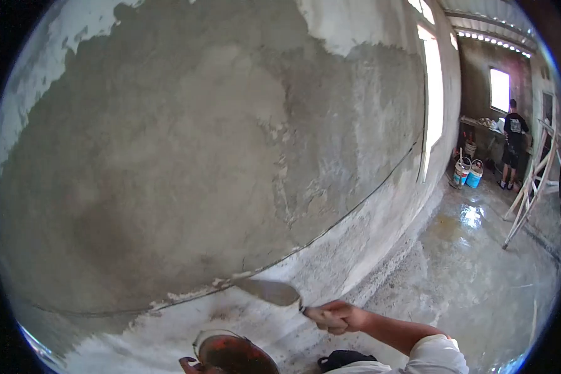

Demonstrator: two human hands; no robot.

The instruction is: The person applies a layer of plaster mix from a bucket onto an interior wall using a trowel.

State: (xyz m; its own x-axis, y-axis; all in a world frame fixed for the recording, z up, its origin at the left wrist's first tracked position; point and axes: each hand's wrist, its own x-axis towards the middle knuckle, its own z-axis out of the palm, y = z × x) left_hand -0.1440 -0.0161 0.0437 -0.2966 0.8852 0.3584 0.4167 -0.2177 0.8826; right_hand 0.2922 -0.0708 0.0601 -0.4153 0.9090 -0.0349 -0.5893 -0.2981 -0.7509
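Observation:
My right hand [336, 316] is closed round the handle of a trowel [269, 292]. Its flat, rounded blade lies at the wall, by the lower edge of the grey plaster [168, 156]. At the bottom of the view, my left hand [189, 365] grips the rim of a round bucket [240, 356]. The bucket is reddish-brown inside and has a thin wire handle; its lower part is out of view. A thin dark line [340, 219] runs along the wall, between the darker plaster and the paler, rough strip below.
Blue and white buckets [474, 174] stand on the wet floor [480, 268] at the far right. Another person [514, 140] stands by a counter under a small window. A wooden stepladder [530, 187] leans at the right edge. A tall bright window [431, 93] opens in the wall.

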